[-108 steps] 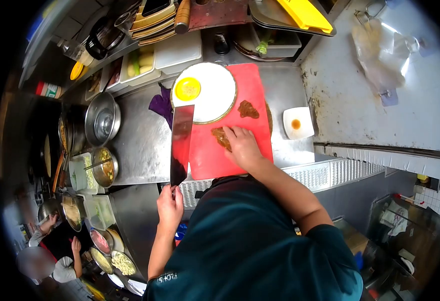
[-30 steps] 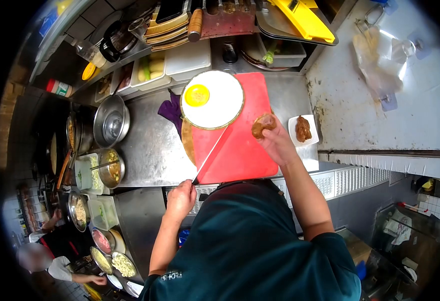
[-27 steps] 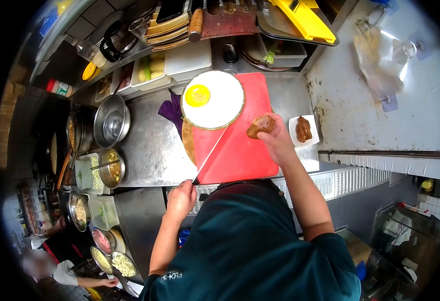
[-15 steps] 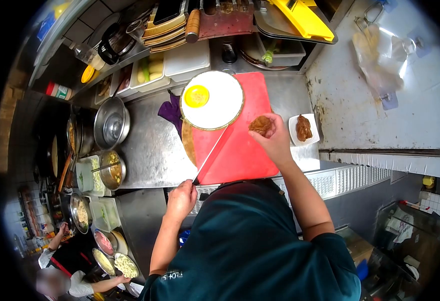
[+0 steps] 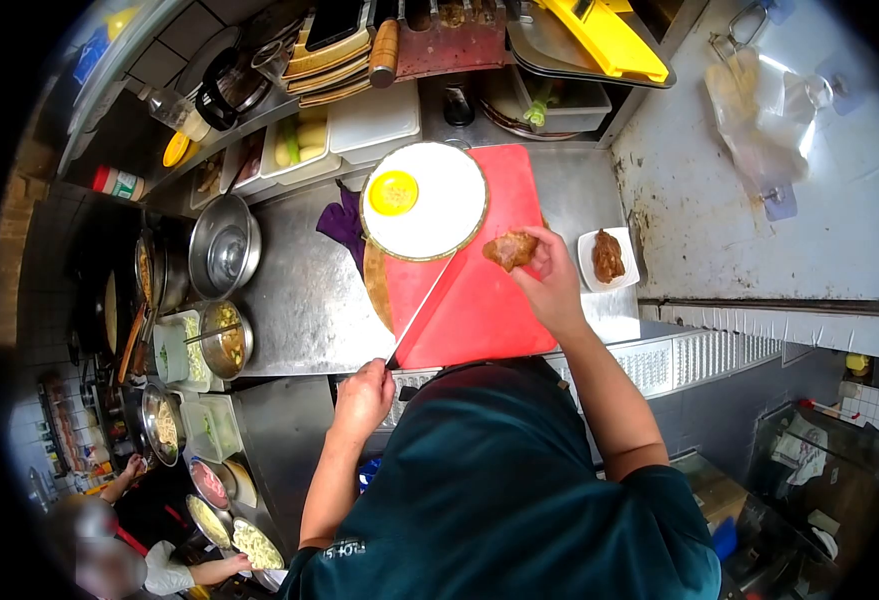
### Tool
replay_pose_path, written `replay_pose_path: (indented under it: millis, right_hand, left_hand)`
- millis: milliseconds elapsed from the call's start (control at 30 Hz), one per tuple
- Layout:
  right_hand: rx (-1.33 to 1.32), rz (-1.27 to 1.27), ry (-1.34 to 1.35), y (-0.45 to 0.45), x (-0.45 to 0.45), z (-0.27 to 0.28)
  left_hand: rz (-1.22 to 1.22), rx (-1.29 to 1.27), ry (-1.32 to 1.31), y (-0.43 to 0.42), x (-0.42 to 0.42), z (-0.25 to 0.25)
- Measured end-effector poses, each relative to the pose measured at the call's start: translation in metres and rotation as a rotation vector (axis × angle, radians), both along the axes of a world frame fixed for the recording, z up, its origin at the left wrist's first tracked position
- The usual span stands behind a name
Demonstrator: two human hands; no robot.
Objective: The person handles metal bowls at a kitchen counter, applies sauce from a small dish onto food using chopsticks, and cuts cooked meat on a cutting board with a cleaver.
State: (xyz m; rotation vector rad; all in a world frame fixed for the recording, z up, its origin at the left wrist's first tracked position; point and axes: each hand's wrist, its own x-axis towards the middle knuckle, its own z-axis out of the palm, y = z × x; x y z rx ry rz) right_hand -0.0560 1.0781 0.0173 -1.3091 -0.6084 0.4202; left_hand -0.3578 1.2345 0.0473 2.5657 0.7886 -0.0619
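Observation:
My right hand [image 5: 551, 277] grips a browned piece of meat [image 5: 508, 250] above the red cutting board [image 5: 489, 310]. My left hand [image 5: 363, 393] is closed round the dark handle of a long knife [image 5: 421, 312], whose blade slants across the board's left side toward a plate. That white plate [image 5: 449, 205] overlaps the board's upper left and carries a small yellow dish [image 5: 393, 193]. Right of my right hand, a square white dish [image 5: 591, 274] holds another brown piece of meat [image 5: 607, 256].
A purple cloth [image 5: 339, 225] lies left of the plate. Metal bowls [image 5: 224, 245] and food containers line the counter's left side. A shelf with trays and a wooden-handled tool [image 5: 384, 55] runs along the back. At lower left, a co-worker's hand [image 5: 221, 570] holds a dish of pale food.
The meat in my right hand has turned and shifted slightly left, showing a paler side. The knife and my left hand stay put. The co-worker at lower left has moved a little.

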Motion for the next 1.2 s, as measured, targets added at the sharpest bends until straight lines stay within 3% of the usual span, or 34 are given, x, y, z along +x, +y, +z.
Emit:
replay_pose_path:
  millis: [167,267,667,967,1200]
  right_hand:
    - [0.095,0.068,0.289,-0.001,-0.004,0.021]
    - [0.041,0.02,0.308,-0.003,0.0,0.017]
    - [0.212,0.16,1.108,-0.011,0.015,0.0]
    - [0.389,0.208,1.343,-0.012,0.012,-0.007]
    - [0.412,0.261,1.322,-0.01,0.012,-0.003]
  left_hand:
    - [0.0,0.003,-0.003,0.0,0.0,-0.001]
    - [0.011,-0.008,0.004,-0.001,0.0,-0.001]
    - [-0.005,0.004,0.013,-0.001,0.0,0.001]
    - [-0.026,0.021,0.011,0.0,0.0,-0.001]
    - [-0.028,0.031,0.001,0.0,-0.001,-0.003]
